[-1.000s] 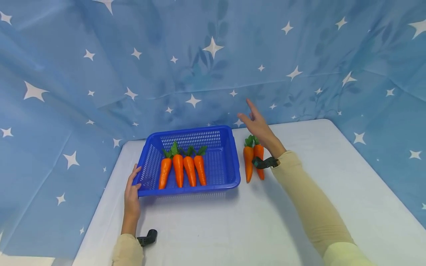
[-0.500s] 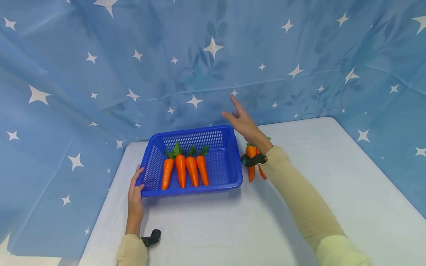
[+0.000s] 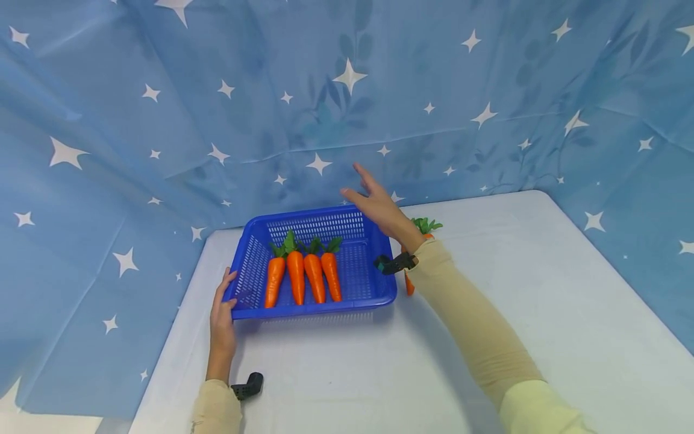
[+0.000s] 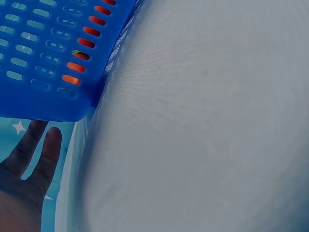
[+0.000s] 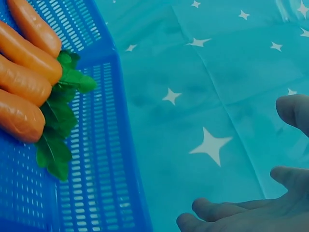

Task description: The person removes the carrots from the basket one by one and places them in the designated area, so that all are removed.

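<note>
A blue plastic basket [image 3: 314, 312] stands on the white table, with several orange carrots [image 3: 296, 277] side by side in it, green leaves toward the back. My left hand [image 3: 221, 325] lies along the basket's left side near its front corner, fingers fairly straight; in the left wrist view one finger [image 4: 29, 145] passes behind the basket wall. My right hand [image 3: 376, 205] is in the air over the basket's back right corner, fingers extended and thumb apart, holding nothing. More carrots [image 3: 409, 284] lie right of the basket, partly hidden by my right wrist; their leaves show behind it.
The white table [image 3: 542, 289] reaches well to the right of the basket and in front of it. A blue star-patterned cloth [image 3: 303, 90] hangs behind the table and around its sides. Black wrist cameras [image 3: 248, 386] sit on both wrists.
My right hand has moved left, from over the loose carrots to over the basket's back right corner. My left hand stays at the basket's left side, and the carrots in the basket keep their arrangement.
</note>
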Tool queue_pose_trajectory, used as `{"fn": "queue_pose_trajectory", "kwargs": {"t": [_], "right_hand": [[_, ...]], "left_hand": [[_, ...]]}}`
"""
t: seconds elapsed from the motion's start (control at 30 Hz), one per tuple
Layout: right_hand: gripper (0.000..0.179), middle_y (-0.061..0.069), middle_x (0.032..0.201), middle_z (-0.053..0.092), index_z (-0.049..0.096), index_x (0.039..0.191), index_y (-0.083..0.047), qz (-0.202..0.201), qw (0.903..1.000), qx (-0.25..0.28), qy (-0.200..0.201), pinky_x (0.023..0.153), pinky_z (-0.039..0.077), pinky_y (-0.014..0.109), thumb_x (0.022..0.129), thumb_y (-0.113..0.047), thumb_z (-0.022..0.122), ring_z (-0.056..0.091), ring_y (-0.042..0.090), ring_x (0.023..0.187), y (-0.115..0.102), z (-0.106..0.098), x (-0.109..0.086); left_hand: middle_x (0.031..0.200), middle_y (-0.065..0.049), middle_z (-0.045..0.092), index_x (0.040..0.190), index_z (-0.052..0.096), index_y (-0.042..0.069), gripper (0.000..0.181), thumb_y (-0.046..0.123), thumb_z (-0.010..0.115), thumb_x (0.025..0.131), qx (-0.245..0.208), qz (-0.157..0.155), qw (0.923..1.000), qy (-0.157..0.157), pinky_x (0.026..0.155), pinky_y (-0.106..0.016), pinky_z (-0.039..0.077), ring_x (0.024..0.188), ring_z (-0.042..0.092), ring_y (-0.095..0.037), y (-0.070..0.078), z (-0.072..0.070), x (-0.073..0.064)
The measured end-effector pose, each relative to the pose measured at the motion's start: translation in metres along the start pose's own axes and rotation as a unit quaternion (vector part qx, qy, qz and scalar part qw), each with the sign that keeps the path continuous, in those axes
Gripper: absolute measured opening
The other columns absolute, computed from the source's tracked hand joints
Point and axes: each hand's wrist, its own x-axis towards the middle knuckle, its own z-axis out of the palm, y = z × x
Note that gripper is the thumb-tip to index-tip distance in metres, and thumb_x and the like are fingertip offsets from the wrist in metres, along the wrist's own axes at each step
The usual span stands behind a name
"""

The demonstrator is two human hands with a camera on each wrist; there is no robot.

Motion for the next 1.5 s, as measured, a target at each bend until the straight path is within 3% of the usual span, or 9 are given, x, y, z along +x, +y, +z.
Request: {"fn": "queue_pose_trajectory", "kwargs": {"t": [0.33, 0.7, 1.03, 1.5], "right_hand": [[0.079, 0.015, 0.176, 0.023, 0.025, 0.173, -0.027, 0.017, 0.9993, -0.006, -0.031, 0.123, 0.029, 0.062, 0.106, -0.037, 0.066, 0.025, 0.034, 0.16, 0.006, 0.024, 0.007], [0.076, 0.021, 0.171, 0.031, 0.026, 0.172, -0.024, 0.045, 0.9962, -0.049, -0.056, 0.121, 0.033, 0.062, 0.108, -0.037, 0.063, 0.034, 0.038, 0.155, 0.018, 0.036, 0.005], [0.071, 0.016, 0.172, 0.031, 0.031, 0.17, -0.016, 0.066, 0.9901, -0.092, -0.084, 0.12, 0.037, 0.06, 0.109, -0.033, 0.061, 0.035, 0.039, 0.155, 0.035, 0.049, 0.006], [0.06, 0.017, 0.163, 0.048, 0.047, 0.163, -0.01, 0.109, 0.9811, -0.109, -0.116, 0.116, 0.043, 0.057, 0.106, -0.02, 0.065, 0.056, 0.038, 0.138, 0.051, 0.063, 0.004]], "left_hand": [[0.176, 0.009, 0.024, 0.163, 0.044, 0.016, 0.062, 0.014, 0.033, 0.102, 0.0, 0.006, 1.0, 0.003, 0.129, -0.059, 0.008, 0.163, 0.014, -0.022, 0.0, -0.005, 0.0], [0.177, 0.006, 0.023, 0.164, 0.043, 0.014, 0.062, 0.014, 0.033, 0.103, -0.017, 0.008, 0.9998, -0.002, 0.128, -0.062, 0.009, 0.163, 0.015, -0.026, 0.001, 0.0, 0.001], [0.177, 0.007, 0.023, 0.164, 0.043, 0.014, 0.064, 0.013, 0.031, 0.101, -0.021, 0.01, 0.9997, -0.003, 0.128, -0.061, 0.006, 0.163, 0.014, -0.024, 0.0, 0.001, 0.0], [0.176, 0.006, 0.024, 0.164, 0.044, 0.014, 0.064, 0.013, 0.032, 0.101, -0.019, 0.015, 0.9997, 0.001, 0.129, -0.06, 0.006, 0.163, 0.014, -0.023, 0.002, 0.003, -0.001]]}}
